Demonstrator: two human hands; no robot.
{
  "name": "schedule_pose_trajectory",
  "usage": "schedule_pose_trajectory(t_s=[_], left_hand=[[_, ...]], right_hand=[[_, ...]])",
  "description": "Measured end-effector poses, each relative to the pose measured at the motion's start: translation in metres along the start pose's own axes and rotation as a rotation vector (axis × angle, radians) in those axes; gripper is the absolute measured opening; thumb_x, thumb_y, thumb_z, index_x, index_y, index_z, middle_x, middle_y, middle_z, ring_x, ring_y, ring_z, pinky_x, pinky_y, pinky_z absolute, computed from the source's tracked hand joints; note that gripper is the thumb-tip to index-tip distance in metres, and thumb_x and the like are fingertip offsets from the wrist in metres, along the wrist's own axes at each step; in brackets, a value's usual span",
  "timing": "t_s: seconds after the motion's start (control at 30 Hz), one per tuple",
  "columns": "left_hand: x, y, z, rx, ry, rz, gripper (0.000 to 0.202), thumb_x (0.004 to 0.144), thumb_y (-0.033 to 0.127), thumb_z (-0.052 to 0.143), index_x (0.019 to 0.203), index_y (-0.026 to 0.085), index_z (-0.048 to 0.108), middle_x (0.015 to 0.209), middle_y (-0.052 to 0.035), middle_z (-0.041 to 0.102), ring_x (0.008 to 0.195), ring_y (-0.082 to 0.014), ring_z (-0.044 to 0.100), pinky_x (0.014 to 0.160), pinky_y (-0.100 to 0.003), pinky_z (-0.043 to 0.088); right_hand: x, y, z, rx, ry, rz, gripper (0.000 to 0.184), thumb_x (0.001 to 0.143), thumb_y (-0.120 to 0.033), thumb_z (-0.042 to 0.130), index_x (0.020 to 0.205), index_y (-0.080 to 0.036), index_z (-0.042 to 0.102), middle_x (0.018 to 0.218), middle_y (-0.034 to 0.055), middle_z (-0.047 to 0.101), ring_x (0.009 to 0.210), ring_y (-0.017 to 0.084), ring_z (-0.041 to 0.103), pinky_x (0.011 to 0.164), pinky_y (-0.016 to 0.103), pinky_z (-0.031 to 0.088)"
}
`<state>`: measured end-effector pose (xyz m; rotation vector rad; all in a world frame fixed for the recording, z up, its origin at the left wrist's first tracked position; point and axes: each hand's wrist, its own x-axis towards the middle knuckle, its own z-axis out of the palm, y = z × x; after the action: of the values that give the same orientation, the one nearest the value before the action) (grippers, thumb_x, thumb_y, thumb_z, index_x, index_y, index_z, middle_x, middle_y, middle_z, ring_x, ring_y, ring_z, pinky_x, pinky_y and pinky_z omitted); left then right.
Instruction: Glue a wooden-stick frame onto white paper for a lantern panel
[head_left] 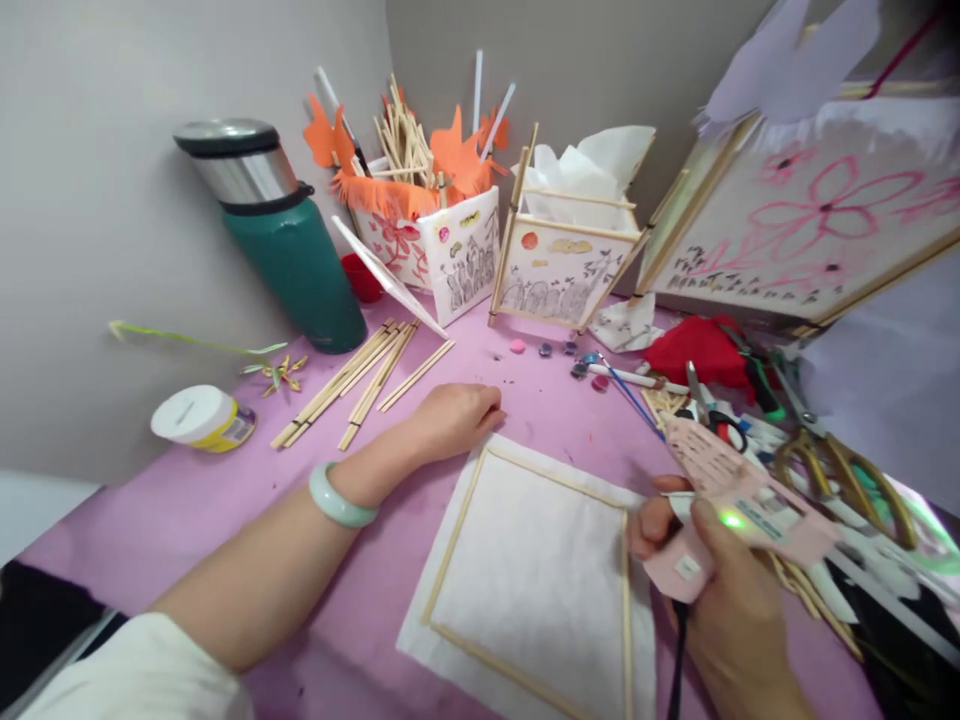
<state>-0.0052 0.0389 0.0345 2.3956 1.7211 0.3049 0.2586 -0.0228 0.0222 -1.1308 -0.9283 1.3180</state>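
My right hand (731, 610) is wrapped round the handle of a pink hot glue gun (765, 505) with a lit green light. Its dark cord hangs down below the grip. Beneath and to the left lies a white sheet (532, 570) with thin wooden sticks (626, 600) set along its sides as a square frame. My left hand (461, 415) rests on the table by the sheet's top left corner, fingers curled in; whatever they may hold is hidden. A pale green bangle (341, 497) circles the left wrist.
Bundled sticks (349, 385) lie left of centre, near a white-lidded tub (202, 418) and a green flask (292, 250). Decorated paper boxes (570, 265) stand at the back. Scissors (847, 480), a red cloth (697, 350) and a paintbrush (630, 395) clutter the right.
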Motion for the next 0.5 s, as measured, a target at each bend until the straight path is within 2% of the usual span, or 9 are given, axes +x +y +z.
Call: schedule_pose_trajectory(t_s=[0.1, 0.27, 0.5], left_hand=[[-0.003, 0.001, 0.003, -0.009, 0.045, -0.024, 0.023, 0.09, 0.031, 0.045, 0.083, 0.018, 0.062, 0.081, -0.0049, 0.069, 0.073, -0.0186, 0.062, 0.061, -0.027, 0.038], [-0.006, 0.001, 0.007, -0.029, 0.105, -0.07, 0.023, 0.089, 0.031, 0.046, 0.081, 0.019, 0.063, 0.081, -0.0042, 0.07, 0.074, -0.0185, 0.062, 0.061, -0.027, 0.037], [-0.008, -0.004, 0.007, -0.159, 0.148, -0.081, 0.021, 0.087, 0.031, 0.049, 0.081, 0.018, 0.064, 0.074, -0.0034, 0.068, 0.065, -0.0165, 0.059, 0.06, -0.027, 0.039]], right_hand=[[0.0, 0.001, 0.001, -0.055, -0.028, -0.032, 0.024, 0.085, -0.039, 0.058, 0.098, -0.019, 0.057, 0.063, -0.0009, 0.055, 0.054, 0.013, 0.054, 0.05, 0.025, 0.043], [0.003, 0.001, 0.008, -0.014, -0.072, -0.048, 0.025, 0.086, -0.041, 0.055, 0.098, -0.019, 0.057, 0.06, -0.0021, 0.055, 0.05, 0.013, 0.053, 0.047, 0.024, 0.04], [0.005, -0.004, 0.019, -0.041, -0.132, -0.101, 0.026, 0.083, -0.042, 0.058, 0.092, -0.018, 0.057, 0.058, -0.0025, 0.057, 0.047, 0.012, 0.053, 0.044, 0.023, 0.039]])
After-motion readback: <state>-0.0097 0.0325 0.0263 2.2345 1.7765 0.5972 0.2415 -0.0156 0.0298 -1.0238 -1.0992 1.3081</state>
